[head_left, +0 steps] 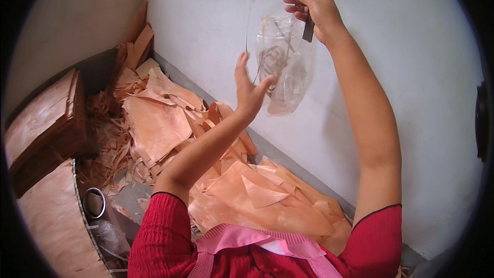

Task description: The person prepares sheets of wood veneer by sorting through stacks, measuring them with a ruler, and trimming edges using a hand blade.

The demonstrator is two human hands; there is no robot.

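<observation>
Right now, both bare hands are reaching up in front of a white wall (432,87), one on each side of a clear plastic bag (296,90). That bag is hanging against the wall, crumpled and see-through, with a thin coiled tangle showing in it. Up higher, the right hand (322,14) is gripping a dark flat bar (308,31), its fingers half curled and the bar slanting across the palm, poking out above and below. Lower and to the left, the left hand (251,86) is spreading wide, thumb well away from the fingers, just beside the bag's edge. A thin strand (247,38) is arcing between the two hands, passing close by the left fingertips; whether those fingers are touching it, I can't tell.

Down below, thin orange-brown sheets (159,126) are lying heaped along the foot of the wall, overlapping, some curling. Over to the left, shredded scraps (105,126) are littering the floor beside a thick brown stack (43,116). Nearer, a round metal rim (94,203) is showing beside crumpled plastic (109,231). The person is wearing red sleeves (162,226) and a pink apron (242,236).
</observation>
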